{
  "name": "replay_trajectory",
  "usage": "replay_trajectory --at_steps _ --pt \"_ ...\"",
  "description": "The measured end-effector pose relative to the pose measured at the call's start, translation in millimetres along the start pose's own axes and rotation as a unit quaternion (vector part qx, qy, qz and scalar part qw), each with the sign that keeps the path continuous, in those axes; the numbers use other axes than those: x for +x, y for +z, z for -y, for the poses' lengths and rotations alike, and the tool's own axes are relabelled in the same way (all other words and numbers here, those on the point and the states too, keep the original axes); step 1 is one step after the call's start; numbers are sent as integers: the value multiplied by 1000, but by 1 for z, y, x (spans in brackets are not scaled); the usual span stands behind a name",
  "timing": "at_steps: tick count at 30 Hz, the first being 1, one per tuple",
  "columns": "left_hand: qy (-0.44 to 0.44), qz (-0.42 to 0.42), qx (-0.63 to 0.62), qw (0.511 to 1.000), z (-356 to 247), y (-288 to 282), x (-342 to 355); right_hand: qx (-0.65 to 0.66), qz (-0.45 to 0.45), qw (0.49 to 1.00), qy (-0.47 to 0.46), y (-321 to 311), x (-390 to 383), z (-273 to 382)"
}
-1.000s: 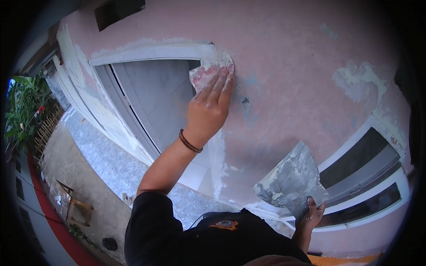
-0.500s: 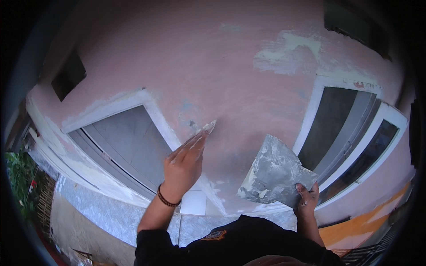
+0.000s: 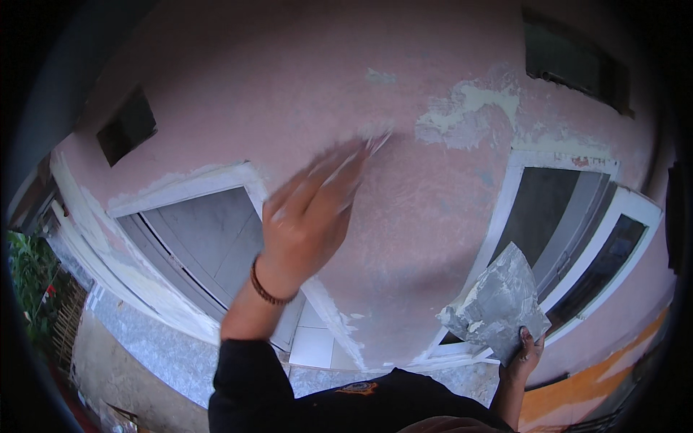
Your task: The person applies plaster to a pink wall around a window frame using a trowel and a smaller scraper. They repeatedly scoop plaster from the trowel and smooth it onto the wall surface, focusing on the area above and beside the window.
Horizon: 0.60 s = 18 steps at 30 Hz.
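My left hand [image 3: 307, 209], with a brown bead bracelet at the wrist, is raised to the pink wall [image 3: 390, 195]. Its fingers are pressed together, with whitish smears on them, along a thin putty scraper [image 3: 377, 143]; the tool is blurred and seen nearly edge-on. Lower on the right, my right hand [image 3: 530, 348] grips the bottom corner of a grey putty board [image 3: 502, 303] with its thumb on top. Pale putty is spread over that flat, irregular sheet. Left of the upper right opening, a rough white putty patch [image 3: 469, 112] marks the wall.
A white-framed door [image 3: 209, 224] stands at the left and a white-framed window [image 3: 548, 209] at the right. Dark openings [image 3: 128, 126] sit higher up. Grey tiled floor [image 3: 159, 353] runs along the wall's foot, with plants [image 3: 32, 289] at far left.
My left hand has moved up and slightly right with the scraper. The board in my right hand has shifted right and down in view. The view itself has tilted up a little.
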State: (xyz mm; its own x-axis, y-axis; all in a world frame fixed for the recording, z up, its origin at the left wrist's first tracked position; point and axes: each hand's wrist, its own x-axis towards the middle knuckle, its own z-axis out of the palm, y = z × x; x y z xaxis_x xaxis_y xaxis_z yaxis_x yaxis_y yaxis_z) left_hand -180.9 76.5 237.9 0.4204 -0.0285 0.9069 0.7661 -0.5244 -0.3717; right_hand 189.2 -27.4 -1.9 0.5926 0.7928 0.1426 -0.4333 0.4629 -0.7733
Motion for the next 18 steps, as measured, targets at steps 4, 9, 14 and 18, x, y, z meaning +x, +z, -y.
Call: replay_trajectory --at_steps 4,9,14,18 --pt "123 21 118 985 6 20 60 9 -2 1000 4 2 1 -4" --pt "103 66 191 974 7 42 71 9 8 1000 12 0 5 -12" --pt "98 80 183 975 13 53 59 -5 9 1000 26 4 14 -17" --pt "91 134 160 974 -16 39 43 9 16 1000 25 6 19 -15"
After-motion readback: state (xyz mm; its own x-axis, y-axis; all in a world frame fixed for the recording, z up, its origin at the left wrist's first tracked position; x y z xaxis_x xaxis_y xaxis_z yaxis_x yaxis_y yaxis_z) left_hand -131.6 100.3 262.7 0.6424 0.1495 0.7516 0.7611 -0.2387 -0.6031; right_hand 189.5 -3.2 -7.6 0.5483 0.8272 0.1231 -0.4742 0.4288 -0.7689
